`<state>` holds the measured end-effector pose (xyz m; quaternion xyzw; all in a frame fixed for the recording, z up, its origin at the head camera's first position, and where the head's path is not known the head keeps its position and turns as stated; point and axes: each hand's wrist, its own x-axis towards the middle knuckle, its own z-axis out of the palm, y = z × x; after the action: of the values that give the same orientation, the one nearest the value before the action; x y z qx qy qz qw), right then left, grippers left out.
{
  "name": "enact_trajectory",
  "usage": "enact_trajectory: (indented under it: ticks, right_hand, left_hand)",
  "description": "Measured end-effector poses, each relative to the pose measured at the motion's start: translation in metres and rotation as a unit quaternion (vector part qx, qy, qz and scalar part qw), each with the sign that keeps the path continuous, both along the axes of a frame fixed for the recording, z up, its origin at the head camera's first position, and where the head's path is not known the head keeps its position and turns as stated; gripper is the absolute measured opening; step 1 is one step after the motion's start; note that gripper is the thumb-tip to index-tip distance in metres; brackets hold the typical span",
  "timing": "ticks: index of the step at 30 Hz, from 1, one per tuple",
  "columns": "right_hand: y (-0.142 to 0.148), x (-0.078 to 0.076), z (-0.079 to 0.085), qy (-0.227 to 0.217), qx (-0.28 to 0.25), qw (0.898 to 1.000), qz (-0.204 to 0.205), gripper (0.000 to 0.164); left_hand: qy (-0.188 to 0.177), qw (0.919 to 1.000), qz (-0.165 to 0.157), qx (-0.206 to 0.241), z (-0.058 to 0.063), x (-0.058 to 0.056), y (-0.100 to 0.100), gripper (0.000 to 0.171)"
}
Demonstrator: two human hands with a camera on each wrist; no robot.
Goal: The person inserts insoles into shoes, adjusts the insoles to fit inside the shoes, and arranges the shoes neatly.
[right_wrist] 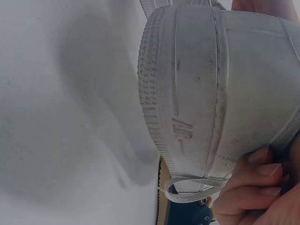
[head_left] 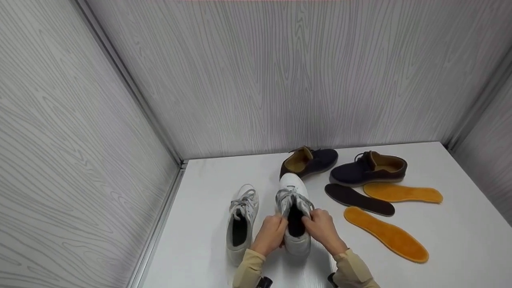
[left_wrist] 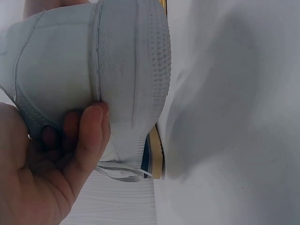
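A white sneaker (head_left: 298, 244) with grey laces is held above the table, toe pointing away, its dark inside facing up. My left hand (head_left: 273, 231) grips the left side of its collar, thumb at the opening and fingers along the outer wall. On the opposite side my right hand (head_left: 322, 228) pinches the collar the same way. Both wrist views show the sneaker's sole (left_wrist: 157, 61) raised off the surface, with a shadow below. Its mate, another white sneaker (head_left: 240, 224), stands to the left of my left hand.
Behind stand two navy shoes, one shoe (head_left: 316, 162) near the held sneaker's toe and the other shoe (head_left: 368, 170) to its right. A dark insole (head_left: 360, 199) and two orange insoles, one (head_left: 402, 193) farther and one (head_left: 386, 234) nearer, lie right on the white table (head_left: 192, 240).
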<state>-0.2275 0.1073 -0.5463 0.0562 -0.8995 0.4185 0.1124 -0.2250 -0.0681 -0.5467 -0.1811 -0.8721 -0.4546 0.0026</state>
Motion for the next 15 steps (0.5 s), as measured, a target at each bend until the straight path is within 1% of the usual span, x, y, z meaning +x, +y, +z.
enact_trajectory:
  ticks: [2,5,11,15]
  right_hand:
    - [0.0001,-0.0004,-0.0008,-0.005,-0.002,1.0,-0.002,0.034]
    - [0.0,-0.0001,-0.0019,-0.01,-0.004,1.0,-0.005,0.033]
    - [-0.0024,0.0047,-0.0057,-0.024,-0.009,1.0,0.002,0.035]
    - [-0.0046,0.0077,-0.009,-0.014,-0.01,1.0,0.001,0.034]
  left_hand:
    - [0.002,1.0,0.0,-0.003,-0.0006,-0.0008,0.0001,0.032]
    - [0.015,0.9998,0.0,-0.013,-0.0013,-0.0013,-0.0003,0.032]
    - [0.047,0.9982,-0.001,-0.036,-0.0034,0.0028,-0.0043,0.031]
    - [0.055,0.9976,0.0,-0.041,-0.0063,0.0047,-0.0058,0.03]
